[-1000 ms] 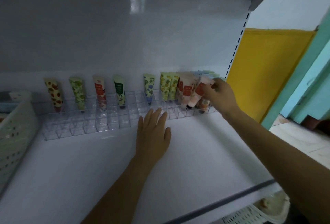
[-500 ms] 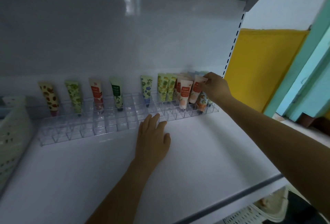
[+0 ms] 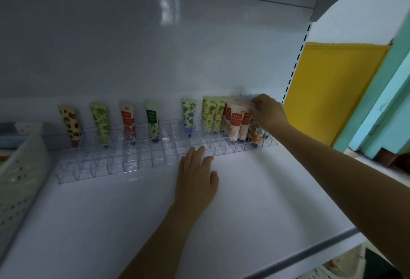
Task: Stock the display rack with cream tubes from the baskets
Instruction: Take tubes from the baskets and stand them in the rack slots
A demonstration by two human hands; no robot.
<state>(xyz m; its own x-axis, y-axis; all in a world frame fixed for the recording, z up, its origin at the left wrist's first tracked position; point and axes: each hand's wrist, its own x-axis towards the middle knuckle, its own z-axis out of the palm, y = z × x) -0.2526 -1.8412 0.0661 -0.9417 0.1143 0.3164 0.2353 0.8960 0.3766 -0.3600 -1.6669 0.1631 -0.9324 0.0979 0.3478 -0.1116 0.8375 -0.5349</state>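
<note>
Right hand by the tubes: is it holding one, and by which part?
The right hand pinches a pink cream tube, standing in the display rack, by its flat top end. The left hand lies flat on the shelf, empty.

A shop: a white metal display shelf (image 3: pixel 244 190) with a slotted upright (image 3: pixel 295 65) at two o'clock, a clear divided rack (image 3: pixel 133 163) of cream tubes (image 3: pixel 128 121) at twelve, and a plastic basket (image 3: pixel 20 167) at nine.

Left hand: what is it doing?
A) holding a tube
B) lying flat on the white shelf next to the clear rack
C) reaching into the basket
B: the left hand lies flat with straight fingers on the shelf, fingertips by the front edge of the clear rack, holding nothing.
</note>
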